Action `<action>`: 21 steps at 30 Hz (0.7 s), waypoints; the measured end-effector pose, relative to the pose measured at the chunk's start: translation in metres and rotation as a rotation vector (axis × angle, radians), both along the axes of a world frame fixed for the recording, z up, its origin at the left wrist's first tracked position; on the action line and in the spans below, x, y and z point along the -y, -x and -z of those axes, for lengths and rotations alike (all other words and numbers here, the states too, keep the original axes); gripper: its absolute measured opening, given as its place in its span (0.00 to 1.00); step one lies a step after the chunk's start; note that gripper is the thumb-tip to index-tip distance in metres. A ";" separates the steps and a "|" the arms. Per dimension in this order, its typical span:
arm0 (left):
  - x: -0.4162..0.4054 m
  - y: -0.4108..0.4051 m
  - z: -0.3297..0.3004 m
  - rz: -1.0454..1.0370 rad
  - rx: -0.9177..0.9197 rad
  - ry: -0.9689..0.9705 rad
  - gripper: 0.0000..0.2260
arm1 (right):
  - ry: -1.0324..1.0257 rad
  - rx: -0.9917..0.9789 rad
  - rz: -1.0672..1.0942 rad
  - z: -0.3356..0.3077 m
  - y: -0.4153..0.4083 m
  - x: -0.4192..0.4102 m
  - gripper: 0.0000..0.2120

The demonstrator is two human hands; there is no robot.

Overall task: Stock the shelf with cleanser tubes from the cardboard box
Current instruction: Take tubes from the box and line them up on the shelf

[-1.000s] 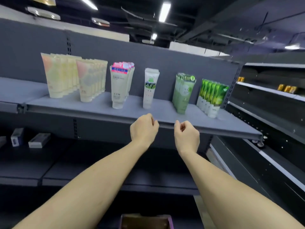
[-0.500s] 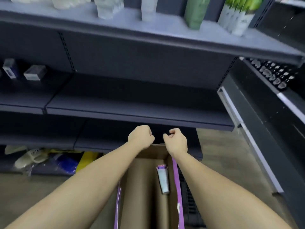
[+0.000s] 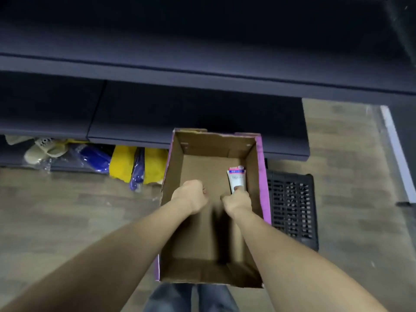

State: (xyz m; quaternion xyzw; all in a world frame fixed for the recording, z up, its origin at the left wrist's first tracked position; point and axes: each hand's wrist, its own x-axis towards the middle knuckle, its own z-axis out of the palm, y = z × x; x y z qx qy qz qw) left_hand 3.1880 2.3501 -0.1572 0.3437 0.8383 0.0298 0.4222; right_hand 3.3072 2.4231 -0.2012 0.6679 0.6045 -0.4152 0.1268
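Both hands are dropping into the cardboard box [image 3: 211, 221]; right hand [image 3: 238, 200] is pinching the cleanser tube [image 3: 236, 177], left hand [image 3: 191, 194] curling empty. Tube looks light, soft; gripping near its cap end seems safest

Wood-look floor [image 3: 67, 210] carries cardboard box [image 3: 173, 199], black crate [image 3: 292, 206], seemingly bagged goods [image 3: 126, 163].

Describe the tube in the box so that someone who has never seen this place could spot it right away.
Find the open cardboard box with purple outer sides, on the wood-look floor in front of the dark shelving. Inside, against its right wall, lies a white cleanser tube with a pink and blue band at its far end. It is the only item in the box, and the right hand touches its near end.
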 end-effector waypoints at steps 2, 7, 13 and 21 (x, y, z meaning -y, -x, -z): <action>-0.002 0.001 0.019 0.011 0.007 0.047 0.12 | -0.023 0.043 0.002 0.021 -0.004 -0.002 0.26; -0.008 0.005 0.051 0.046 0.032 0.114 0.13 | -0.054 0.105 0.016 0.060 -0.013 -0.016 0.27; -0.008 0.000 0.082 0.193 0.055 0.246 0.15 | -0.179 0.218 -0.172 0.090 -0.005 -0.012 0.28; -0.010 -0.005 0.107 0.093 0.177 0.268 0.11 | -0.252 0.362 -0.323 0.114 0.001 -0.036 0.30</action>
